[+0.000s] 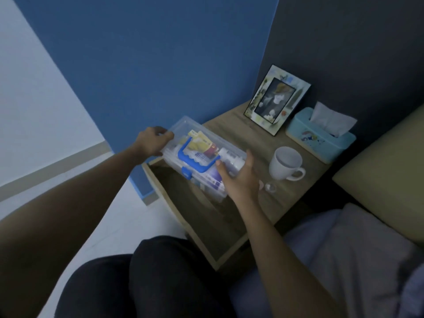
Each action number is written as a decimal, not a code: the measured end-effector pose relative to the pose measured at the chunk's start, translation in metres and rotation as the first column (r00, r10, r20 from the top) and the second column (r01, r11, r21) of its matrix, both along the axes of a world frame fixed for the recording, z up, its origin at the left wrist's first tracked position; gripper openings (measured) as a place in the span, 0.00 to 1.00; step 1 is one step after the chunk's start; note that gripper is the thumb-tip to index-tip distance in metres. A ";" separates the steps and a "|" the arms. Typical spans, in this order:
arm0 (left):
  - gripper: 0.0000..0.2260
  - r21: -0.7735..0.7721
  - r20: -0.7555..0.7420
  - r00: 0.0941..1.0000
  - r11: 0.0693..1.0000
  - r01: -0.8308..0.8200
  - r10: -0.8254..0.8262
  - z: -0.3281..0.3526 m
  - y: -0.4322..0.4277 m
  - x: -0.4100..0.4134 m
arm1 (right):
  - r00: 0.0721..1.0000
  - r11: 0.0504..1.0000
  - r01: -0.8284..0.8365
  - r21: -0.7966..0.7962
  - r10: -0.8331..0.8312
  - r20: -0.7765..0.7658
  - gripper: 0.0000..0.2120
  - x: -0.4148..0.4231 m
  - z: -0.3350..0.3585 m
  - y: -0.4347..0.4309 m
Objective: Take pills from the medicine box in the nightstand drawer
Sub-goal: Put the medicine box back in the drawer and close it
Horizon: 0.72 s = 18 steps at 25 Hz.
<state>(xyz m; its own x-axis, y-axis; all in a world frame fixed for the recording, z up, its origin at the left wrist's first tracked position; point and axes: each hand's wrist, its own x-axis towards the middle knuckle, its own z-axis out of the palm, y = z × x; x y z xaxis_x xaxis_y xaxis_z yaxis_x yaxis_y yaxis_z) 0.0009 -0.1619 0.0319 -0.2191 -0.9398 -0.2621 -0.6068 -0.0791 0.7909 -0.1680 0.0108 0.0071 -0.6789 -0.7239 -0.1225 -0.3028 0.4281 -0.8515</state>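
A clear plastic medicine box (183, 130) with a blue handle and blue latch is held above the open nightstand drawer (206, 216), partly over the nightstand top. Its lid is closed; packets and a white bottle show through it. My left hand (153, 142) grips the box's far left end. My right hand (241, 177) holds its near right end, thumb on the lid. The drawer looks empty beneath.
On the wooden nightstand top (259, 141) stand a white mug (286, 162), a light blue tissue box (321, 134), a picture frame (276, 99) and a small clear object (270, 187). Bed and pillow lie at right. My dark-trousered knees sit below.
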 end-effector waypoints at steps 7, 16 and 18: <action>0.17 0.092 0.103 0.988 0.990 0.103 -0.112 -0.054 0.032 0.015 | 0.999 0.999 0.029 0.014 -0.030 0.022 0.44 0.029 -0.056 0.051; 0.15 0.214 0.180 0.940 0.945 0.249 -0.288 -0.117 0.001 -0.002 | 0.969 0.987 0.084 0.136 -0.113 0.220 0.44 0.046 -0.131 0.040; 0.16 0.265 0.243 0.910 0.925 0.272 -0.337 -0.132 -0.010 -0.007 | 0.971 0.980 0.078 0.181 -0.115 0.208 0.44 0.047 -0.148 0.032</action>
